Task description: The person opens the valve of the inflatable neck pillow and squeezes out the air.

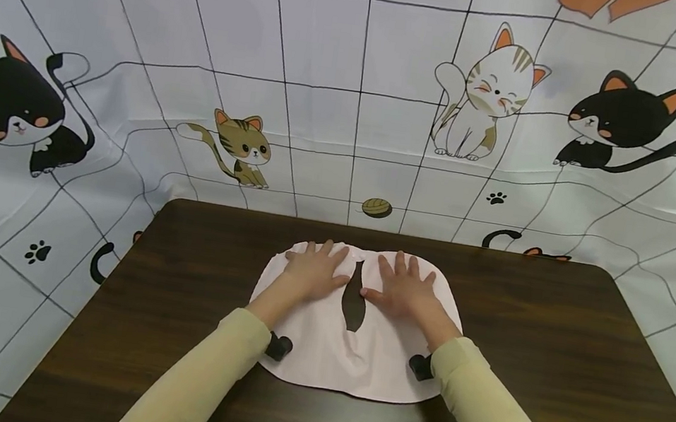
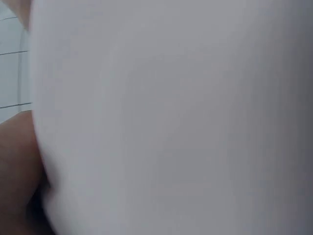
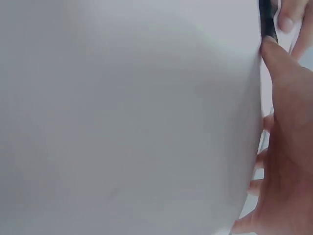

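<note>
A pale pink fabric piece (image 1: 318, 358), rounded and U-shaped, lies on the dark wooden table (image 1: 549, 360). Down its upper middle runs a narrow gap through which dark wood shows. My left hand (image 1: 312, 272) rests on its upper left part, fingers spread and thumb pointing to the gap. On the upper right part lies my right hand (image 1: 407, 295), fingers also spread, its thumb at the gap's edge. Pink fabric fills most of the left wrist view, with part of the left hand (image 2: 17, 166) at the side. The right wrist view shows the right hand (image 3: 293, 147) along the fabric's curved edge.
Behind and beside the table hangs a white sheet (image 1: 322, 38) with black grid lines and printed cats. Small black devices (image 1: 421, 367) sit by both sleeve cuffs, over the fabric's lower part. The table's far edge (image 1: 374, 231) runs just beyond the fabric.
</note>
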A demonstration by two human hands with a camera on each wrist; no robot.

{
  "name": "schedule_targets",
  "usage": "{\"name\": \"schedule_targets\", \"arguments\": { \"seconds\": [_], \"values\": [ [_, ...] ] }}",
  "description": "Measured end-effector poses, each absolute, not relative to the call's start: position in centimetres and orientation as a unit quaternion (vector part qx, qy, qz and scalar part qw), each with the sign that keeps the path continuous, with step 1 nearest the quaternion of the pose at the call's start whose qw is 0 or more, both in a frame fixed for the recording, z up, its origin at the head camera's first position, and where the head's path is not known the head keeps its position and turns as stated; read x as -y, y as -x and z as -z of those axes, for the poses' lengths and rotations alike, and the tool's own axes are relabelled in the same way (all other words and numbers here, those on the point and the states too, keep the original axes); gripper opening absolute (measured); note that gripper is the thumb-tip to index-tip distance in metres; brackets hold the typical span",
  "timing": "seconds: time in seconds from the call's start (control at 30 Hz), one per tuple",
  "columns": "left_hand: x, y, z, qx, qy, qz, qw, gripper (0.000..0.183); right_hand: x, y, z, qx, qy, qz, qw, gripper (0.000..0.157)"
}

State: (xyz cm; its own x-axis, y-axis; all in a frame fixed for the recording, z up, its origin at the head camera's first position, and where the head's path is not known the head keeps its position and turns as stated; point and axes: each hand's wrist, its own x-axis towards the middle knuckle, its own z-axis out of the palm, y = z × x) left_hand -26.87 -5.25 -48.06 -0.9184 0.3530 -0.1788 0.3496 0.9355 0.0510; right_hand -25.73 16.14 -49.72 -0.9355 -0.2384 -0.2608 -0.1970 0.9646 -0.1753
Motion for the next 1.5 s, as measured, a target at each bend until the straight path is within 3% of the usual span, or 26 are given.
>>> {"name": "schedule_targets", "arguments": {
  "seconds": [0.13, 0.37, 0.5, 0.93, 1.2, 1.5],
  "values": [
    [6.0, 26.4, 47.5, -0.981, -0.176, -0.024, 0.073, 0.074, -16.6, 25.8, 49.3, -0.980, 0.104, 0.097, 0.139, 0.095],
    [7.5, 25.1, 46.3, -0.986, -0.159, -0.018, -0.036, 0.070, -16.8, 24.6, 48.2, -0.984, 0.107, 0.116, 0.087, 0.096],
    [8.0, 23.8, 45.9, -0.985, -0.158, -0.038, -0.058, 0.068, -17.5, 23.6, 48.1, -0.986, 0.108, 0.105, 0.073, 0.095],
    [7.5, 23.0, 48.2, -0.988, -0.145, -0.046, -0.017, 0.085, -19.0, 21.9, 50.0, -0.981, 0.111, 0.125, 0.102, 0.101],
    [7.4, 23.1, 49.3, -0.988, -0.139, -0.073, 0.009, 0.082, -18.8, 21.7, 49.9, -0.981, 0.118, 0.095, 0.117, 0.094],
    [7.4, 23.5, 50.3, -0.986, -0.145, -0.076, 0.015, 0.083, -18.8, 21.8, 50.4, -0.979, 0.112, 0.093, 0.145, 0.098]
  ]
}}
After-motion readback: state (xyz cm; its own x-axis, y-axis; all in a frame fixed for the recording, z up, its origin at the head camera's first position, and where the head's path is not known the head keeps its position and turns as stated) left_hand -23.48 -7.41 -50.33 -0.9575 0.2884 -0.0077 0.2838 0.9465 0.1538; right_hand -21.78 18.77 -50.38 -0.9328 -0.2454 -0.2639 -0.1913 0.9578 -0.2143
